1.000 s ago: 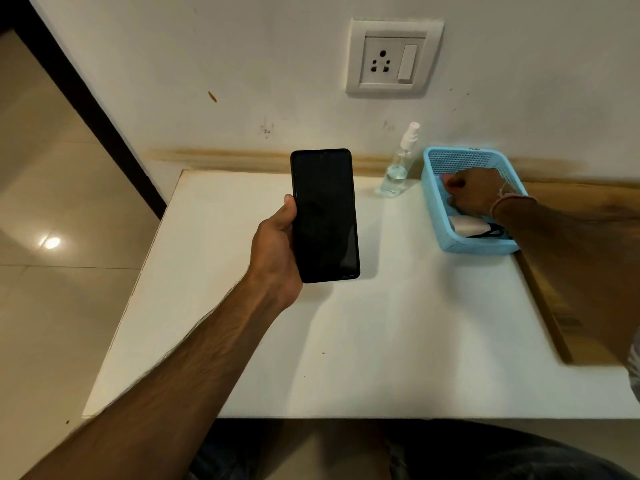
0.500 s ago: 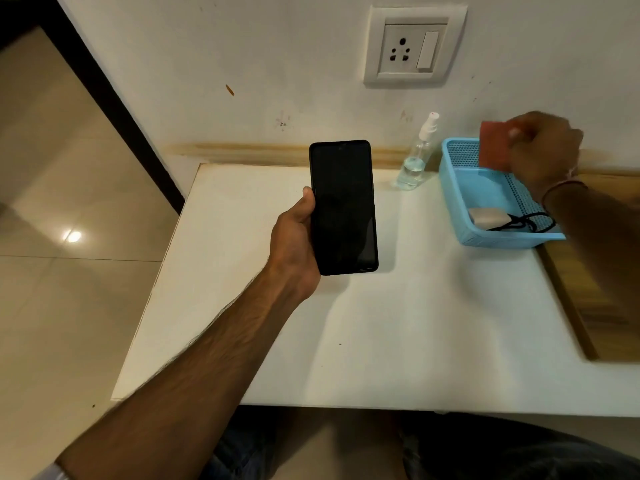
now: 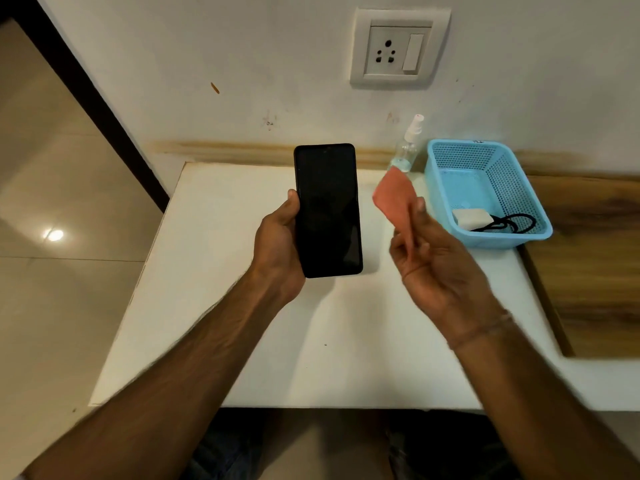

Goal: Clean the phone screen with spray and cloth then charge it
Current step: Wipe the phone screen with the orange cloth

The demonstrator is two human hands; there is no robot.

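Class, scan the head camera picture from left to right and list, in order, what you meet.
left hand → black phone → red cloth → blue basket → wooden counter. Left out: spray bottle and right hand, which overlap the cloth sideways.

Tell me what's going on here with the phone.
A person holds a black phone, screen dark, in the left hand and pinches a reddish cloth in the right hand beside it, above the white table. The spray bottle stands untouched by the wall. A white charger and black cable lie in the blue basket.
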